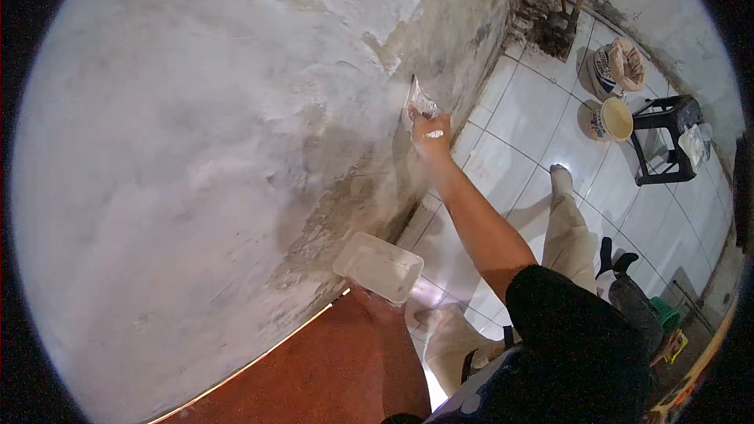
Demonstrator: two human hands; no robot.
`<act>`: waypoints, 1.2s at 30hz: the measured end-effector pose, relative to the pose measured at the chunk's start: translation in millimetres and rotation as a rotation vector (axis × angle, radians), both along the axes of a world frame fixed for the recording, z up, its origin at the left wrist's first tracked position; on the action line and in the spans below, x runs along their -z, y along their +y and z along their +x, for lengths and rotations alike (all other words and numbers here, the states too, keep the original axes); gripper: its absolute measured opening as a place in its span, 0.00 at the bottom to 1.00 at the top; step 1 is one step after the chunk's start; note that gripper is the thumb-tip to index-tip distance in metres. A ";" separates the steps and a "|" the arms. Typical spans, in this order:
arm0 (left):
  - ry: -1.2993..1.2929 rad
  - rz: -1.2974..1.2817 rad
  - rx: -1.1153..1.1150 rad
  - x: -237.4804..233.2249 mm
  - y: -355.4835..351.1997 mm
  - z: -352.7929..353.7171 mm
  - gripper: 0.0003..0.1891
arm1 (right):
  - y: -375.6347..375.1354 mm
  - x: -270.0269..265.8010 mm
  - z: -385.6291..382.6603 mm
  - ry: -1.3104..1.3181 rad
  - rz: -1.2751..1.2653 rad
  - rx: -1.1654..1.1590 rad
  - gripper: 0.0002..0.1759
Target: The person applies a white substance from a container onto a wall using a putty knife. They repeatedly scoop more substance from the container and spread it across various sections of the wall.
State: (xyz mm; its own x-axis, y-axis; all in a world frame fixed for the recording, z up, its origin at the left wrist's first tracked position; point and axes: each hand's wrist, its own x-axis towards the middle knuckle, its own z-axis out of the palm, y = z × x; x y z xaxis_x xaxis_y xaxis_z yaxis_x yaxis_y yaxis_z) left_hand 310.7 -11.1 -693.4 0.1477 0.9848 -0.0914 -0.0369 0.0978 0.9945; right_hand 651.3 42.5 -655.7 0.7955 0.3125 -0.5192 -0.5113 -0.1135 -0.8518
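Head view: the right hand (430, 132) is clenched on a putty knife (419, 100), blade against the wall (196, 149) at upper centre; skimming the surface seems the step in hand. The next stroke likely calls for even pressure, then a reload from the white tray (378, 267) at lower centre; left hand unseen.

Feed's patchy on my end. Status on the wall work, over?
Right hand gripping putty knife, blade on wall. Left hand out of view. White tray lower down by the wall, nothing in the blade's way.
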 end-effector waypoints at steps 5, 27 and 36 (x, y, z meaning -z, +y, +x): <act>-0.642 -0.527 -0.004 -48.4 -14.4 22.7 0.33 | 8.7 -30.9 -52.9 -0.600 0.016 -0.039 0.19; -0.515 -0.591 -0.031 -8.4 -21.9 28.8 0.31 | 32.6 110.9 -90.7 -0.852 -0.082 0.010 0.25; -0.591 -0.588 -0.075 -25.3 -23.9 53.8 0.32 | -46.7 205.1 -53.0 -0.373 0.106 -0.368 0.10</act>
State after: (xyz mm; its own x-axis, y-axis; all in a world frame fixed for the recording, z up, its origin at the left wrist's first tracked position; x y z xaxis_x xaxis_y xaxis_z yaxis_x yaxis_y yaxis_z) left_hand 364.5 -35.0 -668.1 0.2684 0.8099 -0.5216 -0.5633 0.5712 0.5970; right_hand 598.4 -4.3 -860.8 0.7480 0.6409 -0.1723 -0.1139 -0.1318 -0.9847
